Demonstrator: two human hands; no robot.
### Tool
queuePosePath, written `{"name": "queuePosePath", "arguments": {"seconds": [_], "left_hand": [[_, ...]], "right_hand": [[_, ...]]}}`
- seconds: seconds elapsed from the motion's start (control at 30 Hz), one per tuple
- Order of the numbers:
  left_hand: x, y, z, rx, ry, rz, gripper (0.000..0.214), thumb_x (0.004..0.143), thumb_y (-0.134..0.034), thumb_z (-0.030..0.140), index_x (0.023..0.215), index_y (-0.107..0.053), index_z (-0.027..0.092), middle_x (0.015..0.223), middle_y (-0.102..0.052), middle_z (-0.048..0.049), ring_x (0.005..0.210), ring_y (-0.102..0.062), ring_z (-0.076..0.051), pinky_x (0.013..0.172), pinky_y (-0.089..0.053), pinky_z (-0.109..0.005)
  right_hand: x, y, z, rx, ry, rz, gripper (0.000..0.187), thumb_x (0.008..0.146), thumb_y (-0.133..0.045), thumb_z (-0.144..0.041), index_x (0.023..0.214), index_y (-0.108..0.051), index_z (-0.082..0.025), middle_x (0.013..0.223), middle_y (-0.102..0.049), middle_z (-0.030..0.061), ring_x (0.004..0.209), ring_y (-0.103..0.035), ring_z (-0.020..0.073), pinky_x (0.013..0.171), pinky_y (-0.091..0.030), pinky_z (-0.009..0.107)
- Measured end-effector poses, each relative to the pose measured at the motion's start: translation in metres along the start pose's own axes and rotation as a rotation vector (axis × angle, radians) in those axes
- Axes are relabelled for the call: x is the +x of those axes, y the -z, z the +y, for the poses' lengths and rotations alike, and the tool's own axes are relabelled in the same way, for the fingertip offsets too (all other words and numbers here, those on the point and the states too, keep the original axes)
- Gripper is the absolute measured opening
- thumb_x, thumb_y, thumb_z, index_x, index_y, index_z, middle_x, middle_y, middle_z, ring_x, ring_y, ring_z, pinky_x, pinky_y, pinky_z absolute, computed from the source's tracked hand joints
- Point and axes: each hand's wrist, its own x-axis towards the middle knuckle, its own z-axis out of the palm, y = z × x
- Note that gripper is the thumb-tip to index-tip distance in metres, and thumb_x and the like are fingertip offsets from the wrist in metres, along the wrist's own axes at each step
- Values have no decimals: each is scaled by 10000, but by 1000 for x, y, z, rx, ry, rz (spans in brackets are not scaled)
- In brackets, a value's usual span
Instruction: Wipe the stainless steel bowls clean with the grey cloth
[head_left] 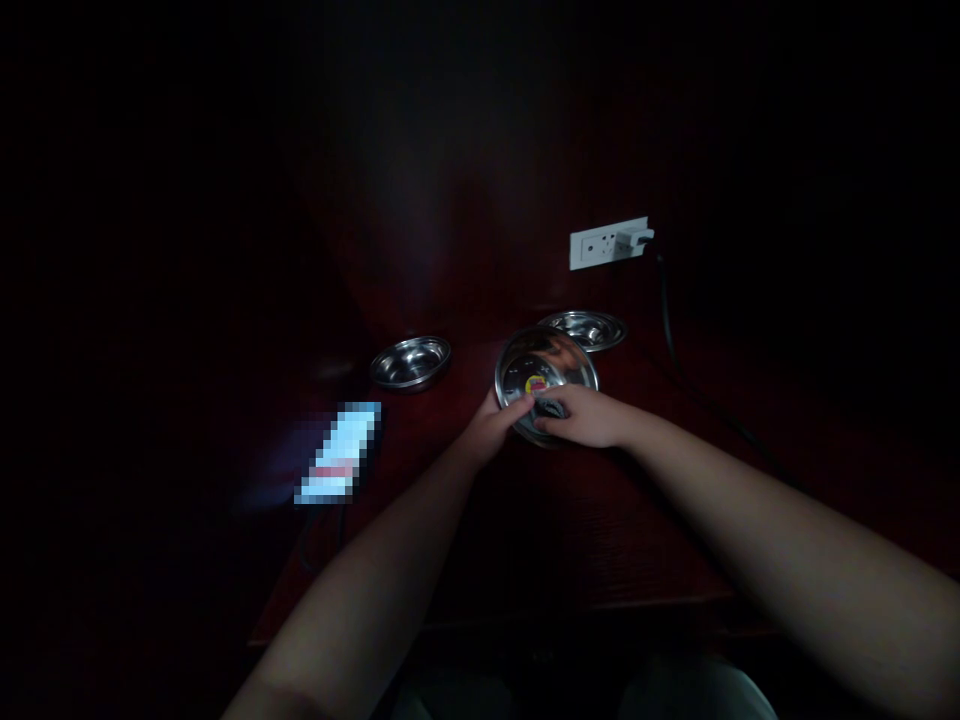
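Observation:
A shiny metal bowl (559, 352) is tilted towards me, showing its inside and a yellow-and-red sticker (537, 384). My left hand (495, 425) grips the bowl's near left edge, its thumb over the rim and its other fingers mostly hidden behind. My right hand (589, 412) reaches inside the bowl, its fingers closed on a grey, wiry scourer (553, 408) pressed near the sticker. A second metal bowl (411, 365) stands to the left, and a third metal bowl (592, 325) sits behind the held one, partly covered by it.
The dark red wooden table (525, 550) ends at a near edge below my arms. A bright, pixelated screen (341, 455) is at the left, with a cable below it. On the back wall, a white socket (600, 245) holds a plug; a black cable (667, 320) runs down to the right.

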Motion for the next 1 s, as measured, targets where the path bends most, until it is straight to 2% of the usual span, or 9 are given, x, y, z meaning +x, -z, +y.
{"name": "queuePosePath", "arguments": {"seconds": [0.17, 0.3, 0.37, 0.67, 1.0], "left_hand": [[0, -3, 1, -26, 34, 26, 531, 663, -727, 334, 1141, -560, 174, 1127, -646, -88, 1070, -581, -248, 955, -414, -400], [-1, -2, 1, -21, 41, 14, 541, 678, -715, 356, 1164, -548, 186, 1128, -644, -82, 1056, -587, -246, 947, -421, -411], [-1, -2, 2, -13, 43, 14, 538, 679, -712, 368, 1158, -552, 182, 1117, -648, -84, 1050, -590, -248, 944, -423, -415], [-2, -3, 2, -10, 19, 22, 508, 652, -725, 383, 1091, -590, 165, 1084, -663, -90, 1066, -585, -265, 943, -422, -417], [-2, -6, 4, -30, -9, 18, 415, 642, -728, 333, 1000, -632, 148, 1104, -662, -98, 1133, -546, -286, 970, -404, -413]], "right_hand": [[1, 0, 1, -127, -65, 56, 251, 798, -535, -301, 969, -657, -164, 904, -690, 72, 806, -617, 194, 773, -450, 308], [2, 0, 3, -272, -75, 171, 256, 773, -560, -320, 946, -659, -159, 971, -677, 108, 909, -603, 235, 832, -440, 331], [3, -1, 3, -285, -66, 188, 267, 773, -558, -330, 957, -653, -160, 1004, -669, 115, 938, -597, 243, 847, -437, 336], [0, 2, 2, -172, -78, 38, 256, 793, -534, -353, 951, -658, -193, 891, -697, 62, 784, -621, 198, 744, -444, 301], [-2, 4, -2, -83, -62, 4, 227, 803, -524, -339, 881, -659, -175, 820, -691, 54, 720, -607, 179, 687, -436, 289]]}}
